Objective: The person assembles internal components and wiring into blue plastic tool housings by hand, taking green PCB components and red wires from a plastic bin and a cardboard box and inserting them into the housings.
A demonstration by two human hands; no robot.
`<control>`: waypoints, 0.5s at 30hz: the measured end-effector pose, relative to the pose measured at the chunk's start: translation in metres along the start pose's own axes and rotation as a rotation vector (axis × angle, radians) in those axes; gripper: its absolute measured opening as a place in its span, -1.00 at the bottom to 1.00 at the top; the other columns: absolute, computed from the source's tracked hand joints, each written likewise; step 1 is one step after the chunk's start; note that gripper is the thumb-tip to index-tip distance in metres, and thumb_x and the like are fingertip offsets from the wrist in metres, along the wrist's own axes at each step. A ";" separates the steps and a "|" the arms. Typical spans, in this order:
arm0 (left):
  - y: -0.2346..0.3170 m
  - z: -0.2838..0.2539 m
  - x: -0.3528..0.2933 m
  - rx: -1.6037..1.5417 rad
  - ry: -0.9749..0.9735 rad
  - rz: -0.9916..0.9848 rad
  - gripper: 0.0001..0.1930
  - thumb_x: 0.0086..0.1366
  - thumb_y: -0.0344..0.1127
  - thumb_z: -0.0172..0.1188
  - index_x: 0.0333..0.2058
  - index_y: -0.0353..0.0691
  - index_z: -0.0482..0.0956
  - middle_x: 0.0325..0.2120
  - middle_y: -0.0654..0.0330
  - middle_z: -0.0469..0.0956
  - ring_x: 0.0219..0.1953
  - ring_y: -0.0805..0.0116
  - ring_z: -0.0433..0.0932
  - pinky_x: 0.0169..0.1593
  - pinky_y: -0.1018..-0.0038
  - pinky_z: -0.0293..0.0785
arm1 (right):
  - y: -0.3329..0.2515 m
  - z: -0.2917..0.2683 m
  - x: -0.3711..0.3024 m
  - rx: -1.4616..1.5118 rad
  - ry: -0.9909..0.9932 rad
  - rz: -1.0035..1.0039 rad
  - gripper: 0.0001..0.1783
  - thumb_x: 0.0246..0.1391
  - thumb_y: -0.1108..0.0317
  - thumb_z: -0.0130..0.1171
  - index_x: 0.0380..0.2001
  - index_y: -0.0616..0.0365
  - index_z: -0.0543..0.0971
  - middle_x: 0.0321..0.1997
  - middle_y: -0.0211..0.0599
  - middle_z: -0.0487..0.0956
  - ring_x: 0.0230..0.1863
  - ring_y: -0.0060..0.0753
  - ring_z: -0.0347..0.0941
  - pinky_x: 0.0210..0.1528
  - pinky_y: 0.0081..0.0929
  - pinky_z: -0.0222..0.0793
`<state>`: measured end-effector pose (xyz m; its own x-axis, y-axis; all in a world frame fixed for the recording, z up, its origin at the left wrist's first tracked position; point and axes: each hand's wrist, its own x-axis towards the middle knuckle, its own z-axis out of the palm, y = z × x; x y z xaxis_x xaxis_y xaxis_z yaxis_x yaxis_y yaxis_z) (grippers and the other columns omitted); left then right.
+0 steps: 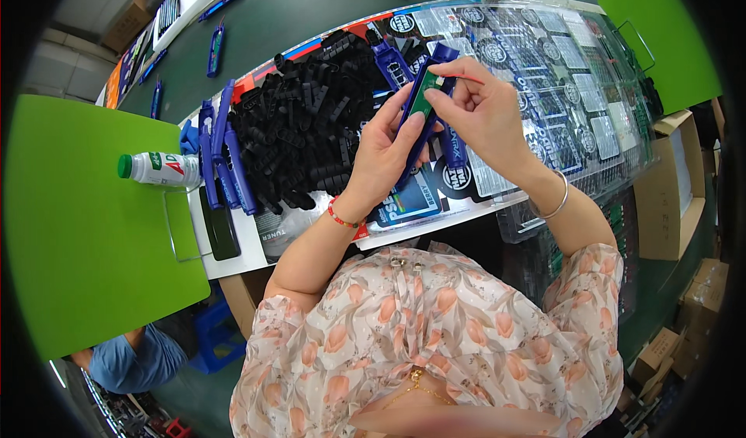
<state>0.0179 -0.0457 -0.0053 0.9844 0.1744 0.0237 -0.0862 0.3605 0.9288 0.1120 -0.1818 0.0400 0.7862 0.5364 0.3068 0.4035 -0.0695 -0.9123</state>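
My left hand [382, 149] is closed round a long blue plastic housing [444, 53], tilted, with a narrow green circuit board [422, 96] in its open face. The left thumb lies along the lower part of the board. At the board's upper end, the fingers of my right hand [489, 116] are pinched together. A thin red wire [466, 78] shows beside those fingers; whether they grip it or the board is hidden. Just left of my hands spreads a heap of small black parts [303, 119]. Another blue housing [390, 64] lies beyond them.
Several blue housings [235, 166] lie stacked at the left, beside a white bottle with a green cap [165, 169] and a black phone [220, 232]. Clear plastic trays [575, 88] cover the right side. Green panels [85, 220] flank the bench. An open carton [670, 189] stands right.
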 end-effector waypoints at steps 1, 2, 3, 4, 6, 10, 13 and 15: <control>0.001 -0.001 0.000 0.034 0.015 -0.007 -0.46 0.42 -0.33 0.04 0.31 -0.31 0.16 -0.30 0.15 0.60 -0.53 0.64 0.46 -0.45 0.69 0.41 | 0.001 0.000 0.000 -0.069 0.007 -0.041 -0.70 0.02 0.47 0.29 -0.13 0.16 0.56 -0.74 -0.44 0.43 -0.69 -0.65 0.43 -0.58 -0.64 0.32; 0.003 -0.001 0.002 0.068 0.030 -0.015 -0.46 0.42 -0.33 0.04 0.31 -0.31 0.16 -0.30 0.15 0.60 -0.53 0.63 0.46 -0.45 0.69 0.42 | 0.001 0.001 0.000 -0.138 0.014 -0.081 -0.66 0.01 0.47 0.29 -0.09 0.15 0.54 -0.75 -0.44 0.43 -0.69 -0.64 0.42 -0.58 -0.63 0.32; 0.008 0.000 0.004 0.067 0.053 -0.008 -0.46 0.42 -0.34 0.05 0.30 -0.31 0.16 -0.31 0.16 0.60 -0.53 0.62 0.47 -0.45 0.68 0.42 | -0.002 0.003 0.002 -0.171 0.043 -0.103 -0.54 0.01 0.47 0.29 0.03 0.15 0.47 -0.74 -0.42 0.44 -0.67 -0.65 0.43 -0.57 -0.63 0.33; 0.015 -0.003 0.007 0.062 0.059 -0.007 -0.48 0.41 -0.35 0.06 0.29 -0.31 0.19 -0.31 0.16 0.60 -0.53 0.61 0.47 -0.45 0.68 0.43 | -0.005 0.005 0.005 -0.168 0.046 -0.107 -0.54 0.01 0.47 0.29 0.03 0.15 0.47 -0.74 -0.42 0.44 -0.67 -0.65 0.43 -0.57 -0.63 0.33; 0.032 -0.011 0.013 0.099 0.088 -0.011 -0.49 0.40 -0.37 0.06 0.28 -0.31 0.21 -0.31 0.14 0.60 -0.54 0.60 0.47 -0.45 0.67 0.43 | -0.008 0.007 0.015 0.007 0.166 -0.138 -0.46 0.01 0.47 0.28 0.10 0.15 0.41 -0.71 -0.40 0.47 -0.66 -0.68 0.40 -0.58 -0.63 0.31; 0.051 -0.022 0.019 0.116 0.095 0.024 -0.53 0.39 -0.36 0.09 0.23 -0.29 0.29 -0.30 0.11 0.60 -0.55 0.55 0.47 -0.44 0.64 0.43 | 0.002 0.000 0.030 -0.018 0.120 -0.130 -0.47 0.04 0.44 0.26 0.11 0.17 0.41 -0.63 -0.38 0.52 -0.69 -0.68 0.35 -0.61 -0.65 0.24; 0.054 -0.029 0.020 0.158 0.076 0.017 -0.53 0.39 -0.37 0.07 0.24 -0.31 0.28 -0.29 0.08 0.60 -0.55 0.55 0.47 -0.44 0.63 0.44 | 0.007 0.002 0.036 -0.028 0.083 -0.109 -0.55 0.05 0.42 0.25 0.05 0.16 0.48 -0.59 -0.37 0.54 -0.68 -0.67 0.36 -0.61 -0.64 0.24; 0.057 -0.034 0.021 0.204 0.074 0.026 -0.53 0.39 -0.38 0.06 0.24 -0.32 0.28 -0.30 0.07 0.60 -0.55 0.54 0.48 -0.43 0.63 0.44 | 0.006 0.003 0.039 -0.044 0.028 -0.064 -0.68 0.05 0.41 0.24 -0.08 0.17 0.58 -0.58 -0.37 0.56 -0.66 -0.64 0.40 -0.59 -0.61 0.27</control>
<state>0.0289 0.0100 0.0350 0.9676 0.2510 0.0283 -0.0713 0.1636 0.9840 0.1439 -0.1583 0.0454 0.7710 0.5168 0.3721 0.4730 -0.0734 -0.8780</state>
